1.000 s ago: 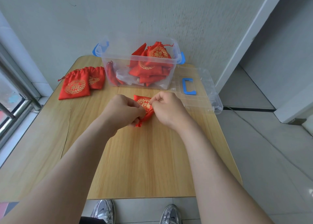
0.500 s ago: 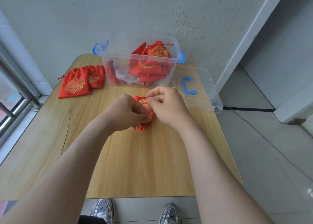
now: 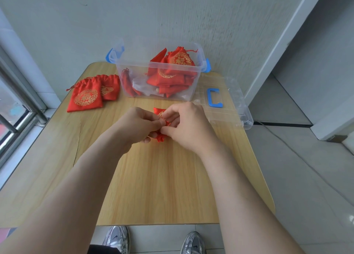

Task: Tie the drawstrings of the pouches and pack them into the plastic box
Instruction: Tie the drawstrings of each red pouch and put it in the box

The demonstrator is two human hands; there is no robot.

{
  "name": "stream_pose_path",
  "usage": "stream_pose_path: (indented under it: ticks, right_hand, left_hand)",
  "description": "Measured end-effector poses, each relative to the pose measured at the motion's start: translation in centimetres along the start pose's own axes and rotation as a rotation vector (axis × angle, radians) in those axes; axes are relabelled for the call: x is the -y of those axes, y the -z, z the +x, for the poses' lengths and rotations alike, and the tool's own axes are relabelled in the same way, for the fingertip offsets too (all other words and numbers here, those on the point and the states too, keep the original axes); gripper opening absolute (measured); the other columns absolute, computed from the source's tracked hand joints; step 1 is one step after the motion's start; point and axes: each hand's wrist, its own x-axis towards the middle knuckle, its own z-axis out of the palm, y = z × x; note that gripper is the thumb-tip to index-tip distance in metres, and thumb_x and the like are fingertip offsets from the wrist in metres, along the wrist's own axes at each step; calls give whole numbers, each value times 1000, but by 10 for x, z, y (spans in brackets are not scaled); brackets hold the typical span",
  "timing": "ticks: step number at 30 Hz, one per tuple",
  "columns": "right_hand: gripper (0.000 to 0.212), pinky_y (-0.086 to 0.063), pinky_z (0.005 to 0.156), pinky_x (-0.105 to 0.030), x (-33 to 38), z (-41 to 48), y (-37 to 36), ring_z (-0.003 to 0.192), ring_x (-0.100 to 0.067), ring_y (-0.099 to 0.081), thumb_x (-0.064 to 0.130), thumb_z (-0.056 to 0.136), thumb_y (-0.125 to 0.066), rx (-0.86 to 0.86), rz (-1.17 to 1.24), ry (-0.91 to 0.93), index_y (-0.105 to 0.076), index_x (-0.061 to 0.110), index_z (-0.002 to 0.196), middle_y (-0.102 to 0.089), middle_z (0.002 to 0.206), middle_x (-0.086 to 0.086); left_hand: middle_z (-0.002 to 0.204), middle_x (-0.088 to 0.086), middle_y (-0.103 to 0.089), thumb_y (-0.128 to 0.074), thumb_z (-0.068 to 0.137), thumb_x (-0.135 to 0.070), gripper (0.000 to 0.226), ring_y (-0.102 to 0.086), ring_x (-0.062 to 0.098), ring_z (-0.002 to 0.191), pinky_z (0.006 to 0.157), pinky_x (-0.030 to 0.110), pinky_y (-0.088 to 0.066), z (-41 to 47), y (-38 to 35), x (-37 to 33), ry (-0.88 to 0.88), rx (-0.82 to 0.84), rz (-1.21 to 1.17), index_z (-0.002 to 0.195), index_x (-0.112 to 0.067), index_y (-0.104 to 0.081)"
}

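Observation:
A small red pouch (image 3: 159, 112) with a gold print lies on the wooden table (image 3: 153, 177), mostly hidden under my hands. My left hand (image 3: 139, 123) and my right hand (image 3: 183, 125) meet over its gathered neck, fingertips pinching the pouch and its drawstring. The cord itself is too small to make out. Behind them stands the clear plastic box (image 3: 134, 69) with blue latches, holding several red pouches (image 3: 176, 71). Two more red pouches (image 3: 86, 97) lie flat at the table's back left.
The box's clear lid (image 3: 229, 104) with a blue handle (image 3: 214, 98) lies to the right of the box, overhanging the table edge. A window frame (image 3: 23, 104) runs along the left. Wall stands close behind the box. My shoes (image 3: 116, 238) show below the near edge.
My hands have closed in over the pouch, covering more of it, and my right fingers have curled down onto its neck. The pouch stays in the same spot.

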Motion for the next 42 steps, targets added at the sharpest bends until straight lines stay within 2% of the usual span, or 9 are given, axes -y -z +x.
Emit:
stream_pose_path:
  ticks: [4,13,15,20,22,25,29,35,42]
  right_hand:
    - [20,-62,73,-37,-1,3,-3,76,-11,-69,17,78,-91,1,-93,44,-83,28,93,-72,82,9]
    - [11,-60,69,-37,2,4,-3,78,-21,-69,18,85,-87,-7,-180,76,-86,27,90,-74,81,1]
    - [8,-60,69,-37,3,3,-3,78,-23,-68,19,88,-86,-20,-188,76,-86,26,90,-73,81,-1]
    - [13,-60,70,-37,3,5,-2,78,-23,-69,14,92,-80,-47,-179,65,-86,25,87,-75,79,-2]
    - [16,-61,71,-38,2,4,-1,79,-23,-70,9,92,-77,-73,-164,55,-85,22,90,-75,82,-3]
    - [17,-59,72,-39,5,2,0,88,-27,-66,5,92,-73,-73,-206,35,-84,17,96,-74,90,-7]
    - [14,-54,70,-34,9,1,0,91,-26,-66,7,93,-71,-50,-193,-64,-82,13,99,-72,95,-8]
    - [16,-48,56,-28,4,3,6,80,-22,-68,12,88,-69,112,1,-334,-82,16,79,-75,84,-6]
    - [15,-46,64,-34,4,4,11,66,-20,-59,11,78,-70,158,209,-510,-76,-2,78,-65,59,-3]
  left_hand:
    - [91,16,-80,-72,101,-21,17,-65,16,77,68,32,-51,0,1,-1,9,11,5,95,-8,-81]
    - [94,9,-81,-86,87,-17,2,-70,14,83,66,27,-52,-3,1,-6,14,-26,33,87,-19,-85]
    - [92,6,-82,-90,82,-19,11,-72,17,83,69,28,-54,-4,-1,-7,-2,-62,12,92,-20,-85]
    - [84,9,-81,-83,87,-3,16,-78,31,85,92,52,-61,-9,-2,-11,-161,-93,-19,101,-8,-76]
    - [81,8,-81,-82,86,0,15,-80,30,80,87,53,-64,-10,-3,-13,-226,-120,-13,98,-5,-75]
    - [74,1,-80,-83,81,1,14,-79,15,69,75,38,-67,-10,-8,-13,-340,-242,96,89,-8,-76]
    - [73,-9,-78,-83,75,-3,18,-73,-3,67,71,25,-62,-7,-14,-12,-508,-328,355,86,-16,-77]
    - [88,-12,-76,-78,82,-16,19,-73,8,81,75,40,-63,-2,-12,0,-622,-242,521,100,-21,-73]
    - [97,-6,-75,-65,93,1,24,-71,18,94,79,46,-59,1,-14,7,-691,-165,608,109,-17,-67]
